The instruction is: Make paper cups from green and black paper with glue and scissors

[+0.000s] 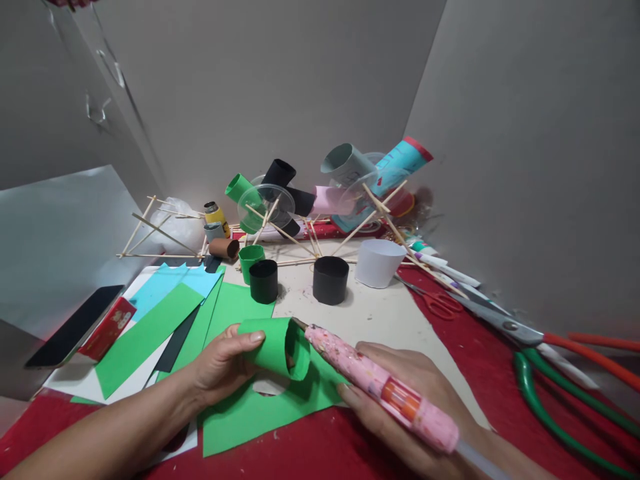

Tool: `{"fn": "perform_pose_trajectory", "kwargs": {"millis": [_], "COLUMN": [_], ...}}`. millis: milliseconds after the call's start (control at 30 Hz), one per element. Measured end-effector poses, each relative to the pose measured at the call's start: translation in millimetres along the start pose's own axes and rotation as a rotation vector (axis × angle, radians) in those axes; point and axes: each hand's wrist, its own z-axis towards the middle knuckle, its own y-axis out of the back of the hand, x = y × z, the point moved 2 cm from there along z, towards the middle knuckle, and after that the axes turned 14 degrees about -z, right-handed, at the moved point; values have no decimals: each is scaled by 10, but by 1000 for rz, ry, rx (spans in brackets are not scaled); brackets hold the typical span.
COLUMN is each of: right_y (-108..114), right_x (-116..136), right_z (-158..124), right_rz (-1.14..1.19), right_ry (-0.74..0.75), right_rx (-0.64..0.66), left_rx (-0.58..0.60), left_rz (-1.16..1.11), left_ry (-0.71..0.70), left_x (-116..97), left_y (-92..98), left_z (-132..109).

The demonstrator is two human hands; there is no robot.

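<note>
My left hand (227, 363) is closed round a short green paper tube (270, 348), with the thumb on its outside and fingers partly hidden inside and behind. In my right hand (400, 383) is a pink, pen-shaped hot glue gun (370, 377) with an orange window and a translucent stick at its rear. Its dark tip meets the upper rim of the tube, though contact is hard to tell. Below the tube lies a green paper sheet (230, 423) with a rounded opening. Two black paper rings (263, 281) and a white paper ring (380, 263) stand beyond.
Behind stands a stick frame (345, 233) bearing clear discs and coloured tubes. To the left are green strips (150, 340), a red box (107, 328) and a phone (75, 327). Large scissors (515, 327) and small red scissors (435, 303) lie at right on the red cloth (450, 353).
</note>
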Motion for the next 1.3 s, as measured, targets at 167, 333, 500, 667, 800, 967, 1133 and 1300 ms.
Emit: {"fn": "perform_pose_trajectory", "kwargs": {"millis": [167, 333, 500, 667, 800, 967, 1133, 1300], "right_y": [11, 28, 32, 21, -8, -13, 21, 23], "right_x": [11, 12, 15, 20, 3, 0, 35, 38], "right_z": [17, 23, 30, 32, 22, 17, 28, 27], "right_rz": [9, 37, 28, 12, -11, -35, -32, -51], "right_ry": [-23, -45, -39, -54, -42, -21, -47, -65], "right_rx": [15, 21, 47, 28, -4, 0, 22, 37], "left_rx": [0, 5, 36, 29, 19, 34, 55, 68], "left_rz": [-4, 1, 12, 15, -8, -10, -7, 5], "left_ry": [-5, -12, -13, -20, -21, -20, -31, -32], "left_x": [-9, -17, -19, -31, -43, -51, -54, -65], "left_y": [-14, -10, 7, -13, -21, 0, 20, 21], "left_z": [-5, -5, -6, -13, -17, -19, -17, -15]}}
